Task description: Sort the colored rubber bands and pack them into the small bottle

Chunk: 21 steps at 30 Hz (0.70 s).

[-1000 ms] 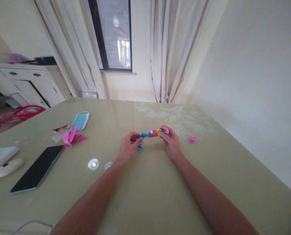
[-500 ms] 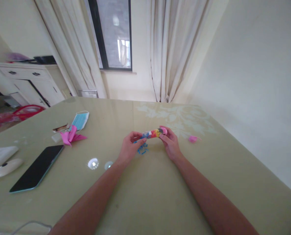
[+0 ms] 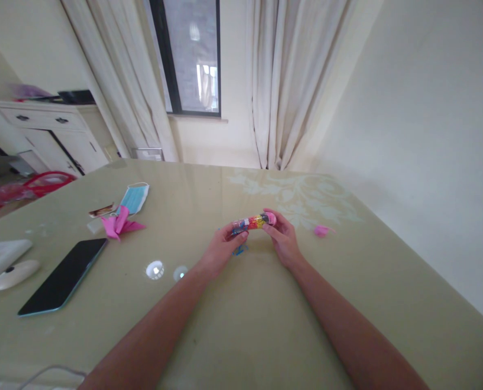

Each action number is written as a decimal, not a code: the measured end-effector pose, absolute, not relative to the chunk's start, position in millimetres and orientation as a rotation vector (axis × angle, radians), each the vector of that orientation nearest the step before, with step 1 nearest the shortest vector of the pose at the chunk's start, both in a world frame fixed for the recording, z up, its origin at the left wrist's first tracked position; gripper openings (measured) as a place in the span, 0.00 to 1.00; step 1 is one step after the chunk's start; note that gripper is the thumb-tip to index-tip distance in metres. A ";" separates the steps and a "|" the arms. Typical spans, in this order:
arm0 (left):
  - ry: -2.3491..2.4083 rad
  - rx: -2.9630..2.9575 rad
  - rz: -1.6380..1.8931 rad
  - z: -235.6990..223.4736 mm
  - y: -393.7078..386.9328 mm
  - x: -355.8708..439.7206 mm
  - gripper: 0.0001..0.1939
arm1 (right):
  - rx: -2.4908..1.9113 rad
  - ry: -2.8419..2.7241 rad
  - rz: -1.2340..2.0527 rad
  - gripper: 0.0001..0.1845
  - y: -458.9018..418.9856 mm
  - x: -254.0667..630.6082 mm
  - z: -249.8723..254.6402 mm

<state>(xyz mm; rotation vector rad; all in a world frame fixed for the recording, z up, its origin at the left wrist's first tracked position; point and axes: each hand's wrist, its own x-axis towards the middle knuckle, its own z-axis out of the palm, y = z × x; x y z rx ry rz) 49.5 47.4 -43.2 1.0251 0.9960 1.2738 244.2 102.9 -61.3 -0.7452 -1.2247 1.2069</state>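
Note:
A clear tube point(image 3: 254, 222) filled with small blue, red, yellow and dark pieces is held level above the table. My right hand point(image 3: 282, 236) pinches its pink right end between thumb and fingers. At the other end, my left hand point(image 3: 221, 245) has its thumb below and its fingers curled over the tube's blue-filled part. Small blue loops or strips point(image 3: 240, 249) lie on the table just under the tube, partly hidden by my left hand. What the pieces are exactly is too small to tell.
On the pale green table point(image 3: 265, 325) lies a pink crumpled bit point(image 3: 321, 231) to the right. To the left are a pink folded-paper shape point(image 3: 121, 223), a blue face mask point(image 3: 134, 198), a phone point(image 3: 64, 277) and a white rounded object point(image 3: 15, 274). A cable point(image 3: 54, 369) runs near the front edge.
My left hand has shifted slightly right and its thumb has moved along under the tube, covering more of the blue pieces on the table. My right hand keeps its hold.

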 end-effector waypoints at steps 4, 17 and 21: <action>1.060 1.022 1.274 -46.2 48.7 49.5 0.30 | -0.757 -1.238 1.215 0.26 102.3 244.1 -61.1; 1.165 0.971 1.385 -42.8 49.3 48.7 0.28 | -0.723 -1.224 1.207 0.25 102.7 244.1 -61.7; 1.075 0.996 1.354 -45.4 49.6 51.0 0.29 | -0.759 -1.249 1.219 0.26 101.4 244.2 -59.8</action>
